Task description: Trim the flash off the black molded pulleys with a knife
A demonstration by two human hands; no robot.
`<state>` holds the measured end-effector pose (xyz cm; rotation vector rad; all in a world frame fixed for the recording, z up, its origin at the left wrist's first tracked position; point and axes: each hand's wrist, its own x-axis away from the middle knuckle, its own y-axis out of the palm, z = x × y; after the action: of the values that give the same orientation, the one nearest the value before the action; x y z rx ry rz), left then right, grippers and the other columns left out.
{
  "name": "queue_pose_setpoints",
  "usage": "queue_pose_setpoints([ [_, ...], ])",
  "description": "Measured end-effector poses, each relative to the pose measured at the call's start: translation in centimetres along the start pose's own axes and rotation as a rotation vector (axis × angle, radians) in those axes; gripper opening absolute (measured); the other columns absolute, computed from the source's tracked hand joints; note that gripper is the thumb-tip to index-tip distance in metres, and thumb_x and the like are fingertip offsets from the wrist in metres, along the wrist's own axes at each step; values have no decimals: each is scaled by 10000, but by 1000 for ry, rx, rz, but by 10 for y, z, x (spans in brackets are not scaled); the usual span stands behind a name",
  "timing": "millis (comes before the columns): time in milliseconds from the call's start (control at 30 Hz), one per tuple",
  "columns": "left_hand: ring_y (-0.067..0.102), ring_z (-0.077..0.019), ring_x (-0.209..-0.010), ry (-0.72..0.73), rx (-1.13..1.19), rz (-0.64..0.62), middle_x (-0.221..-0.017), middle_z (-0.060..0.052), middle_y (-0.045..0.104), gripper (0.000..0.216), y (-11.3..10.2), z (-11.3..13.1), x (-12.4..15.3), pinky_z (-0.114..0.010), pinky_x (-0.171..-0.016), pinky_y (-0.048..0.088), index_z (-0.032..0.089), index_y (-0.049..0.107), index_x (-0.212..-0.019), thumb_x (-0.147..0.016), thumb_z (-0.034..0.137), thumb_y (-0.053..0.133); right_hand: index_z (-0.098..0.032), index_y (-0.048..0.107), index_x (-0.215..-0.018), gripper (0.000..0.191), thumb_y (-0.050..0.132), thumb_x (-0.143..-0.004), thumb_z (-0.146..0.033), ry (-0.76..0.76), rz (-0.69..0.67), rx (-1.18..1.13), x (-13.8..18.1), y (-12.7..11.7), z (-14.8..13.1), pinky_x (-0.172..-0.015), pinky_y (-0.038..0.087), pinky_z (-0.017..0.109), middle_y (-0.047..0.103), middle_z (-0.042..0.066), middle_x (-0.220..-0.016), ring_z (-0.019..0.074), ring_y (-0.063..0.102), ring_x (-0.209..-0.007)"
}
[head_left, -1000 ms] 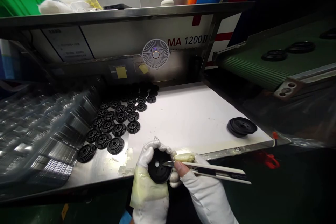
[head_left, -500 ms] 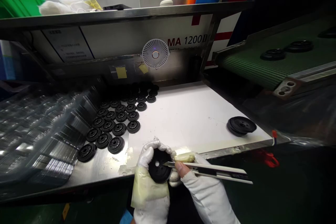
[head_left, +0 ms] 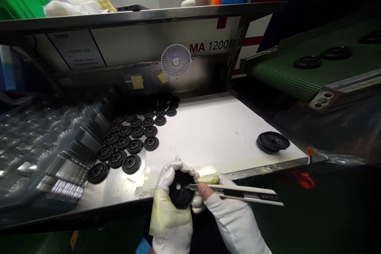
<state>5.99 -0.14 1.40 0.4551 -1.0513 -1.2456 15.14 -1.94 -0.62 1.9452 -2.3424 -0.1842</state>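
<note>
My left hand point(head_left: 172, 210), in a white glove with yellowish tape round it, grips a round black grooved part point(head_left: 182, 196) with a small hole in its middle. My right hand point(head_left: 218, 202), gloved with the thumb tip bare, is closed on a utility knife point(head_left: 250, 195) with a pale handle. Its blade points left and lies over the face of the black part near the hole; whether it touches cannot be made out. Both hands are at the front edge of the bench. Part of the right hand's fingers is hidden behind the knife and the part.
Several similar black discs point(head_left: 135, 146) stand in rows on the left of the bench. Stacked clear plastic trays point(head_left: 59, 154) lie farther left. More black parts point(head_left: 273, 142) sit at the white sheet's point(head_left: 208, 127) right end. A green conveyor point(head_left: 276, 73) carries discs. A fan point(head_left: 176, 60) hangs under the shelf.
Both hands, the black part and the knife stay in nearly the same place, with only a very slight shift. The discs on the conveyor have moved a little to the left.
</note>
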Motion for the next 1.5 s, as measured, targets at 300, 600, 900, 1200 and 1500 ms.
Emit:
queue_pose_setpoints([
  [300,564,-151,-618,39,17,-1,-725,-9,548,119,1,-2,1,-201,-385,302,205,530,-763,-784,308,473,-178,612,-700,183,627,-751,-354,71,-48,26,-1,-3,14,-700,505,296,647,34,-677,188,619,-687],
  [600,559,-153,-621,58,-19,-2,-746,-9,543,140,1,-1,2,-196,-364,283,217,531,-776,-799,321,441,-188,574,-733,187,661,-712,-353,173,-27,-75,-2,2,7,-596,515,259,635,11,-654,157,599,-584],
  [900,468,-97,-453,45,-18,45,-712,-3,551,145,-2,-3,-2,-193,-348,263,211,527,-769,-732,351,523,-183,593,-749,193,647,-718,-365,129,-32,-9,-2,1,7,-688,503,280,643,14,-669,158,604,-607],
  [1200,508,-115,-497,7,11,38,-700,-1,559,127,-2,0,-3,-190,-349,234,218,513,-764,-744,343,507,-186,624,-735,193,652,-712,-376,52,-37,88,-2,-1,12,-694,500,319,653,39,-710,193,607,-652],
  [1500,542,-136,-555,60,8,49,-713,-8,561,138,-3,-4,-1,-185,-345,252,206,529,-761,-757,340,495,-173,622,-640,219,640,-738,-367,153,-98,-24,-1,0,7,-659,507,277,641,26,-643,162,598,-614],
])
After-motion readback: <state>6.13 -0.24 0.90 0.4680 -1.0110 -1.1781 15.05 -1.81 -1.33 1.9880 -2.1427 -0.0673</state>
